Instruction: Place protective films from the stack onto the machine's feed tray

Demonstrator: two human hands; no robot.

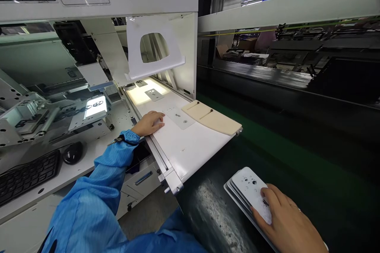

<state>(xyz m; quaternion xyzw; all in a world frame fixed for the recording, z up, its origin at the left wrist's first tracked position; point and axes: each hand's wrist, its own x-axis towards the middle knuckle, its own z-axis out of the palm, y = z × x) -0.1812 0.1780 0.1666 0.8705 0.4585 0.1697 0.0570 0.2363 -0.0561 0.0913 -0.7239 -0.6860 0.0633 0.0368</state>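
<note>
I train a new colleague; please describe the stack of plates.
Beside the white conveyor is a dark green belt. There, under the right hand, lies the stack of pale, holed plates; unlike the single plates on the conveyor, these overlap.

Grey floor (141,221) beneath white drawers (150,188)

L hand (148,123) nr ctr of frame, fingers loosely bent, ptg R; L arm (101,185) extended from lower L. R hand (286,217) lower R, fingers bent.
</note>
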